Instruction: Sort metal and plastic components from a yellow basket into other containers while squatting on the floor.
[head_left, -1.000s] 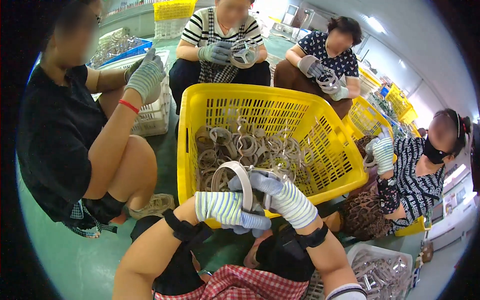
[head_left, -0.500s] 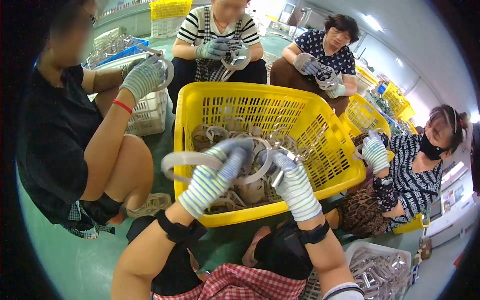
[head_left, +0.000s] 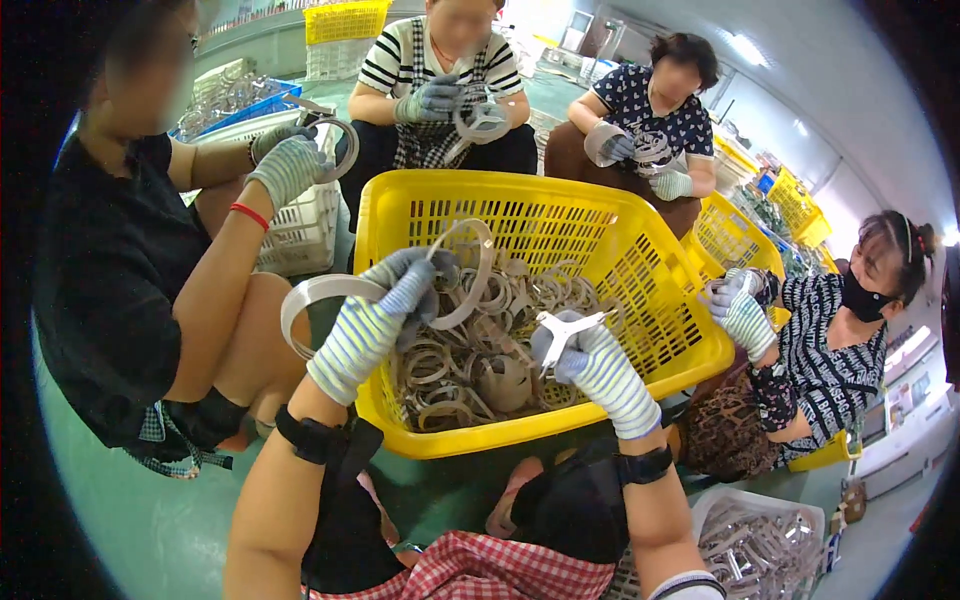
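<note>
Co-worker point(head_left: 110, 290): sits in black past the left edge of the yellow basket point(head_left: 500, 443); we do well to leave elbow room on that side.
Outer ring point(head_left: 322, 289): sticks out beyond the basket's left edge, gripped in our left hand point(head_left: 372, 325); it calls for care, since we judge a swing to the side could knock it.
Left hand: gloved, fingers closed on the outer ring and, it seems, on the inner ring too; whether the two touch under the fingers we cannot tell. A light pinch suits such thin bands, which we judge would bend under a squeeze.
Inner ring point(head_left: 484, 275): tilted on its edge above the basket's left half, its opening in plain view; held so, we can check its roundness easily.
Pile point(head_left: 470, 385): tangled rings on the basket's floor, below our hands; a little height saves us from snagging them.
Bracket point(head_left: 567, 330): shiny, three-armed, above the basket's near edge, toward the right corner, well apart from both rings.
Right hand point(head_left: 600, 365): gloved, pinching the bracket, apart from the left hand; a grip by one arm would leave the other ends free for us to see and turn.
White crate point(head_left: 765, 497): outside the basket's near right corner, filled with shiny parts point(head_left: 760, 550); our right forearm passes beside it, so we mind the elbow.
</note>
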